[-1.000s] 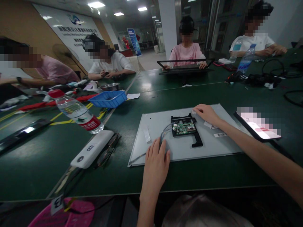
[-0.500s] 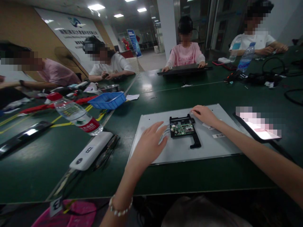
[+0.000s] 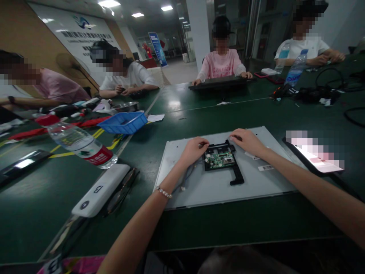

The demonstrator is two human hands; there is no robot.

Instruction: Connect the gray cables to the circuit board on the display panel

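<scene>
A flat grey metal panel (image 3: 182, 198) lies on the green table in front of me. On its middle sits a black plastic bracket (image 3: 237, 176) that frames a green circuit board (image 3: 219, 160). My left hand (image 3: 194, 150) is closed at the bracket's upper left corner, thumb and fingers pinched on the frame. At the upper right corner, my right hand (image 3: 247, 140) pinches the same bracket, its fingertips partly hidden. Thin grey wires (image 3: 185, 177) run out from under my left hand across the panel.
A phone with a lit screen (image 3: 316, 156) lies right of the panel. To the left are a white power bank (image 3: 101, 190), glasses (image 3: 121, 192), a tilted water bottle (image 3: 82, 146) and a blue basket (image 3: 125, 122). Several people sit around the table, one holding a dark flat panel (image 3: 219, 83).
My left hand has moved up and right from beside the wires, its spread fingers closing at the bracket's upper left corner. The right hand stays at the upper right corner. The view has shifted slightly.
</scene>
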